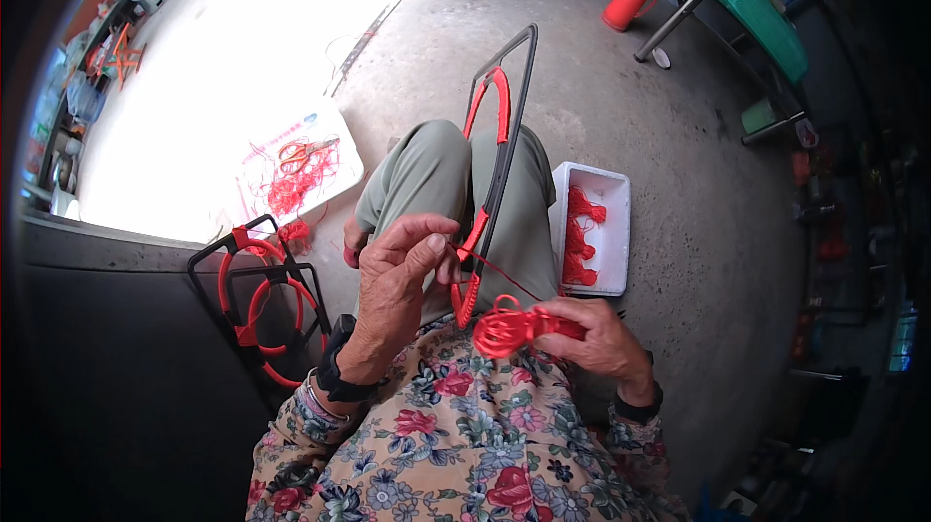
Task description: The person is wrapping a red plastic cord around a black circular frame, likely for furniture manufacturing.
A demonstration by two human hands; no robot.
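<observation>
Between my knees stands a black metal frame [529,66] with a curved part wrapped in red cord [502,107]. Beside its near end, my left hand [393,275] has thumb and forefinger pinched together on a red cord strand [506,277]. That strand runs taut across the frame toward my right hand [603,336]. My right hand is closed around a looped bundle of red cord [506,328], its loops spilling out toward the left. Part of the frame is hidden behind my left fingers and the bundle.
A white foam box [611,231] with red cord hanks is right of my legs. To the left lie a white tray [344,148] with scissors [305,153] and tangled cord, and more red-wrapped frames [225,275]. A red thermos [630,1] stands far right.
</observation>
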